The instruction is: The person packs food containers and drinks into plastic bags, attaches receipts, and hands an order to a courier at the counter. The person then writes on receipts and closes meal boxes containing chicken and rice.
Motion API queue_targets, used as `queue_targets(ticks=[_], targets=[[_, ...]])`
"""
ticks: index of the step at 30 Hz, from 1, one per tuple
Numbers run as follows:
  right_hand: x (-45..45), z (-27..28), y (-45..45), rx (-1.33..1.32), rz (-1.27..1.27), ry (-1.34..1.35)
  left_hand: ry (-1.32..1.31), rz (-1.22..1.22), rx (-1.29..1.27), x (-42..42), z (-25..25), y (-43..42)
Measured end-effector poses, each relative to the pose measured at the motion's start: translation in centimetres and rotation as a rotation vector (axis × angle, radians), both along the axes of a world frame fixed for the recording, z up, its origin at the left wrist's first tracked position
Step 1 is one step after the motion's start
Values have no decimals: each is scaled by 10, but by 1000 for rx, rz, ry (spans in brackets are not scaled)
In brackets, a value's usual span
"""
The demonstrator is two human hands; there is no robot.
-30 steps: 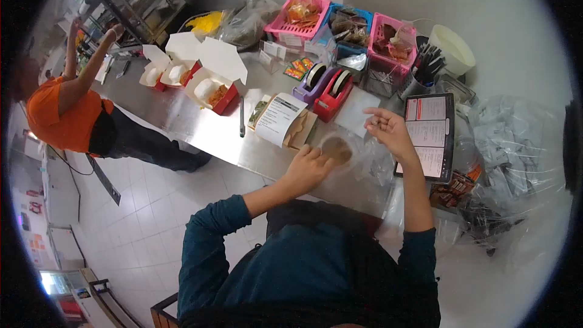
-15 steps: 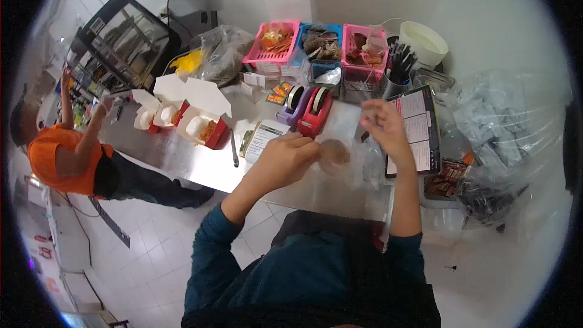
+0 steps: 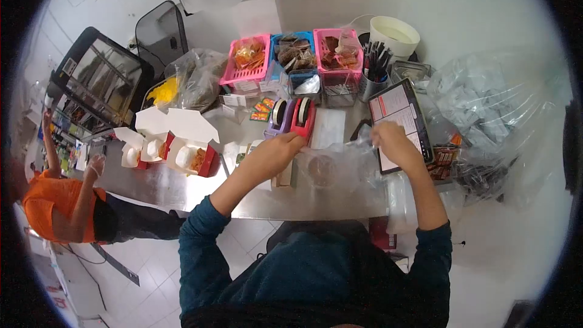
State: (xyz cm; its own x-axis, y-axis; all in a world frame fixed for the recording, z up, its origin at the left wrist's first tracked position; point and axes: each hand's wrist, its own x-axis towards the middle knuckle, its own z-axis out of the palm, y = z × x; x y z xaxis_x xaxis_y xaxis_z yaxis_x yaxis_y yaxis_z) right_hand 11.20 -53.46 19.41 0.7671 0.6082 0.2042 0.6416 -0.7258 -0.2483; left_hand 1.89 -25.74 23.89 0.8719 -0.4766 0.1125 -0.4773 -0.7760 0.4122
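Note:
A clear plastic bag (image 3: 349, 157) stretches between my hands above the steel counter. Inside or beneath it, a round brown item (image 3: 322, 170) shows through; I cannot tell which, nor its exact kind. With fingers closed, my left hand (image 3: 276, 153) pinches the bag's left edge. My right hand (image 3: 396, 144) is closed on the bag's upper right side, in front of a tablet (image 3: 404, 115). Just beyond my left hand stand a purple tape dispenser (image 3: 278, 123) and a red tape dispenser (image 3: 303, 120).
Open food boxes (image 3: 193, 157) stand at the left of the counter (image 3: 261, 206). Pink baskets (image 3: 248, 64) and a blue one hold packets at the back. A pen cup (image 3: 371, 85) and a large bag of packets (image 3: 486, 109) lie right. A co-worker in orange (image 3: 64, 206) stands left.
My right hand has gone from loosely spread fingers to closed on the bag. The bag is now drawn out between both hands. My view has shifted, and the co-worker's arm has moved.

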Motion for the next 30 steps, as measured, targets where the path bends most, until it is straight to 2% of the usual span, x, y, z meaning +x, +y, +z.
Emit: queue_targets(ticks=[2,3,5,6,7,8,9,12,13,16,17,18,21,24,25,28,30], targets=[[-4,-9,-6,82,23,169,76,-61,33,6,-1,6],[-7,-11,-7,125,35,251,-74,-151,-21,10,-3,6],[-5,-33,5,720,136,534,-380,-328,-135,18,-13,-1],[-8,-40,13,1022,191,671,-119,-285,-376,21,-22,-5],[-18,-36,24,1120,84,820,149,-237,-608,24,-34,-11],[-23,-43,41,1279,112,788,421,-185,-830,28,-50,-18],[-25,-56,56,1435,141,751,586,-144,-1190,36,-80,-29],[-27,-97,79,1288,98,657,131,32,-1025,49,-96,-58],[-24,-89,80,1137,93,574,160,158,-1040,47,-92,-69],[-20,-79,76,737,56,315,-138,232,-771,61,-110,-77],[-16,-90,70,638,33,216,-130,281,-787,62,-115,-76],[-15,-98,67,538,13,119,18,236,-930,63,-115,-74],[-14,-110,67,855,29,257,399,153,-1316,63,-119,-72],[-16,-91,56,1362,43,989,656,26,-1544,58,-116,-58],[-14,-96,55,1433,6,1034,662,54,-1534,57,-117,-56],[-12,-113,55,1565,42,993,-17,-9,-611,48,-104,-51],[-19,-107,54,1433,78,899,-120,111,-552,41,-99,-60]])
